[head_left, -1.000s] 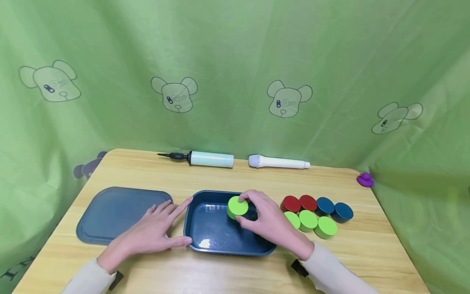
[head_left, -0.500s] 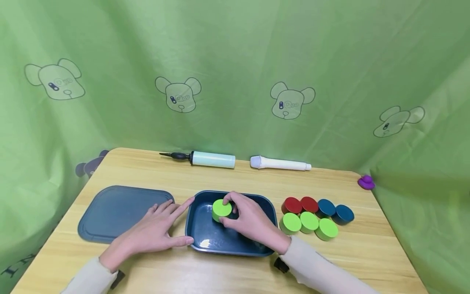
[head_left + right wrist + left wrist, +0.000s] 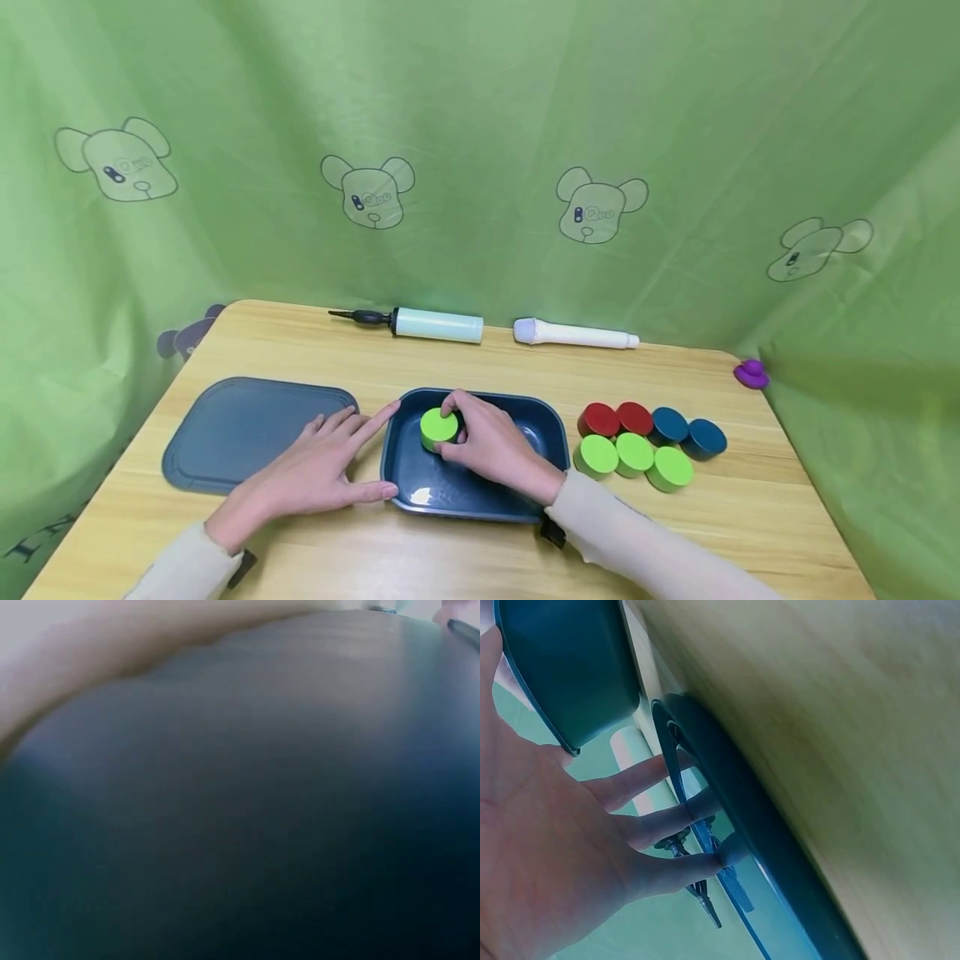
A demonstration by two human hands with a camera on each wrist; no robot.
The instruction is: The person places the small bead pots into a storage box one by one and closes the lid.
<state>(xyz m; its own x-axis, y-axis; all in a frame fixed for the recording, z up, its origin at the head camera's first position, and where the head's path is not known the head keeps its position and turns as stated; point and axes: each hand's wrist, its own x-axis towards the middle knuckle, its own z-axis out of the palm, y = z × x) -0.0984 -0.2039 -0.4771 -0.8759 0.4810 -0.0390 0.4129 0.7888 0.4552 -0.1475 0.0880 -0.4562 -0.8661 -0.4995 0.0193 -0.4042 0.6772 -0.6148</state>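
Note:
In the head view my right hand (image 3: 491,446) pinches a bright green round block (image 3: 438,427) between thumb and fingers, inside the left part of a dark blue rectangular box (image 3: 480,510). My left hand (image 3: 318,467) is spread flat, thumb and index finger touching the box's left rim. Its other fingers reach over the right edge of a flat dark blue lid (image 3: 247,433). The left wrist view shows those fingers (image 3: 660,825) resting at the lid, with the box wall (image 3: 577,667) beside the thumb side. Blurred dark box wall fills most of the right wrist view.
Right of the box stand two red blocks (image 3: 599,419), two blue blocks (image 3: 705,438) and three green blocks (image 3: 634,454), grouped closely. A hand pump (image 3: 437,325) and a white microphone-shaped item (image 3: 577,333) lie along the back edge. A small purple hat-shaped thing (image 3: 752,373) sits at the back right corner.
My right hand has carried the green block leftward inside the box, from its right half to near the left wall. The left hand keeps its place at the rim.

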